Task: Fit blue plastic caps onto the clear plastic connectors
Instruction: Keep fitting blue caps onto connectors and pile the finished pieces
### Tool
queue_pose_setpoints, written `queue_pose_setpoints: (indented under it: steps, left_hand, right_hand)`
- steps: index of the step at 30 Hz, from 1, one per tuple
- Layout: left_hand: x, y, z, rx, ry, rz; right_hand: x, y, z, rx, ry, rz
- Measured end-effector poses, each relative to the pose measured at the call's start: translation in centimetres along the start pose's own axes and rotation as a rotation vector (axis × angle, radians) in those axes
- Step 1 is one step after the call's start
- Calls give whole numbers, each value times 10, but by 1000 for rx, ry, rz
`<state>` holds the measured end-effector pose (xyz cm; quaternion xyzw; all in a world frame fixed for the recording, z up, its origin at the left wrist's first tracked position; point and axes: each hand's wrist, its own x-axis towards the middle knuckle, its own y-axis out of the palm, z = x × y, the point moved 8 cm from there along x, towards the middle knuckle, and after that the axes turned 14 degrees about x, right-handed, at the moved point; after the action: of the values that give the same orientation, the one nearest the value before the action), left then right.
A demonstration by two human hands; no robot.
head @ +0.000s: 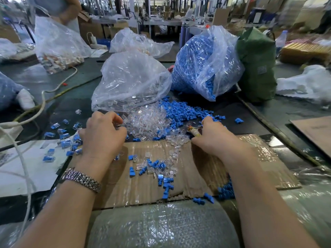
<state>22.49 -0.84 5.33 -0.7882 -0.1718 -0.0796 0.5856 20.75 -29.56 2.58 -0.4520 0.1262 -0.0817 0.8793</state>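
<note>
Two heaps meet behind the taped brown cardboard sheet: clear plastic connectors left, blue plastic caps right. Left hand curls over connectors, contents hidden; right hand curls among caps, grasp unclear. Better to pick single pieces, then align squarely.

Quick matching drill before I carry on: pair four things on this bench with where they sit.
Things:
1. bag of blue caps
2. bag of clear connectors
3. green bag
4. capped pieces

Places:
A. scattered by the left hand
B. far right, upright beside the blue bag
C. behind the loose clear pile, left of the blue bag
D. behind the loose blue pile, beyond the right hand

Pairs: 1-D, 2-C, 3-B, 4-A
</note>
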Motion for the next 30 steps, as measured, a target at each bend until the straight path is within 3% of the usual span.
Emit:
queue_pose_setpoints:
  steps: [8, 11, 13, 16, 20, 30]
  left_hand:
    - [-2, 10, -14, -211, 127, 141]
    - [-3, 13, -15, -238, 140, 221]
    - [-4, 16, -16, -251, 167, 287]
    - [-6, 21, -17, -282, 224, 401]
    - [-10, 23, -20, -301, 312, 514]
    - [-25, 29, -30, -317, 438, 733]
  right_hand:
    - [-5, -4, 7, -157, -50, -41]
    - [-12, -14, 30, -93, -236, -109]
    - [-26, -9, 53, 113, -446, 18]
    - [-50, 17, 74, 226, -614, 359]
    - [-56, 37, 77, 163, -638, 496]
    - [-35, 38, 66, 77, -568, 369]
